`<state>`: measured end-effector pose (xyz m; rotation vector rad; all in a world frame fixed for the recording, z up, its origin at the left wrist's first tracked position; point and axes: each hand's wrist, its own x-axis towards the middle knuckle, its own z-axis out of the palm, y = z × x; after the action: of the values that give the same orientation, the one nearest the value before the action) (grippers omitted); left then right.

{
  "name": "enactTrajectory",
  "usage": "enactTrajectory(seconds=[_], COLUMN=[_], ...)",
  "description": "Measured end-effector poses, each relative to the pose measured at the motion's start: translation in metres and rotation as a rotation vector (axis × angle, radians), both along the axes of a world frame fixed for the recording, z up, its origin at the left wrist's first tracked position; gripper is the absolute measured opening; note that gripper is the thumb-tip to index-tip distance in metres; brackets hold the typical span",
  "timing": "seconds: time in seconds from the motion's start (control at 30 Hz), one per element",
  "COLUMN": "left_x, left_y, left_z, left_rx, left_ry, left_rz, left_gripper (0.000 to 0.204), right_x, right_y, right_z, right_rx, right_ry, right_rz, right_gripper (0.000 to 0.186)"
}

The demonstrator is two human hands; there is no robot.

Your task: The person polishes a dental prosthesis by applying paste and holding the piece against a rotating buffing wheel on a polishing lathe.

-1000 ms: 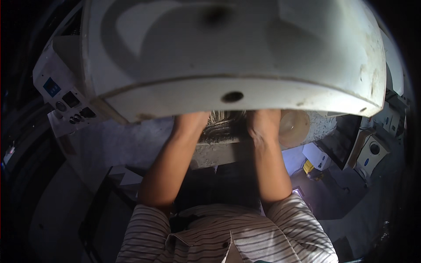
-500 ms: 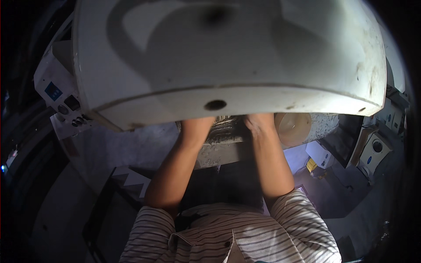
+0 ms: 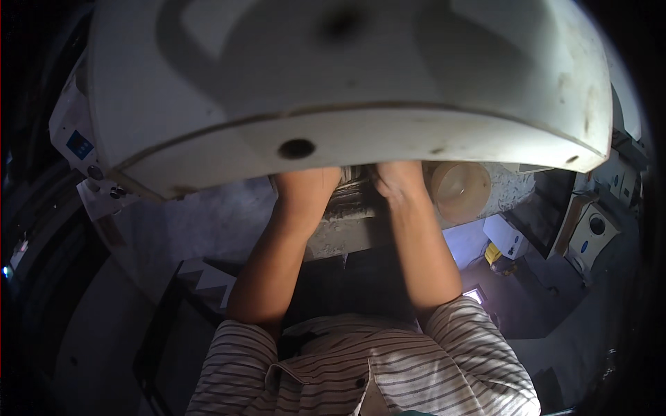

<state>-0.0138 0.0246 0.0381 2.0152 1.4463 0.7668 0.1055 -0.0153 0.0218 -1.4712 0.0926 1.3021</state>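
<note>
Both my arms reach forward under a large white machine cover [image 3: 361, 139] with a dark round hole in its front edge. My left hand [image 3: 306, 182] shows only its back and wrist; the cover hides the fingers. To the right, my right hand [image 3: 397, 179] also has its fingers under the cover. Between the two wrists lies a dark, ridged, dirty-looking part [image 3: 349, 200], and a grey worn ledge [image 3: 350, 236] sits just below it. What the hands touch or hold cannot be seen.
A round translucent bowl [image 3: 460, 193] stands right of my right wrist on a rough, pale-flecked surface. Farther right are a white box with a yellow thing [image 3: 492, 252] by it and a boxy white device [image 3: 593, 232]. A control panel [image 3: 78, 145] is at the left.
The cover's front edge sits slightly higher and farther left in view, so more of my hands and the ridged part shows. A bright screen-like patch now shows beside my right elbow.
</note>
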Motion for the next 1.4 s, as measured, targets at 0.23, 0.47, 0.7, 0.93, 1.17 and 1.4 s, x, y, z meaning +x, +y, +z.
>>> enactTrajectory(seconds=[0.23, 0.47, 0.7, 0.93, 1.17, 1.4], left_x=[0.006, 0.008, 0.007, 0.011, 0.006, 0.016], left_y=[-0.004, -0.014, 0.005, 0.007, 0.019, 0.02], left_z=[0.028, 0.006, 0.001, 0.0, -0.003, 0.006], left_rx=[0.151, 0.245, 0.041, -0.353, -0.4, -0.407], left_ry=[-0.072, -0.23, -0.164, -0.671, -0.79, -0.778], left_rz=[0.016, 0.073, 0.105, 0.273, 0.212, 0.327], left_gripper=[0.01, 0.019, 0.008, 0.011, 0.019, 0.017], right_x=[-0.004, -0.006, 0.0, 0.018, 0.015, 0.012], right_y=[-0.008, -0.016, -0.007, 0.007, 0.006, 0.007], right_z=[0.003, 0.01, -0.001, 0.004, 0.006, 0.015], right_rx=[-0.093, 0.058, 0.118, 0.259, 0.217, 0.181], right_ry=[0.037, 0.025, 0.043, -0.046, 0.05, 0.098], right_rz=[0.053, -0.001, 0.044, 0.108, 0.105, 0.09], right_gripper=[0.032, 0.022, 0.012, 0.014, 0.018, 0.012])
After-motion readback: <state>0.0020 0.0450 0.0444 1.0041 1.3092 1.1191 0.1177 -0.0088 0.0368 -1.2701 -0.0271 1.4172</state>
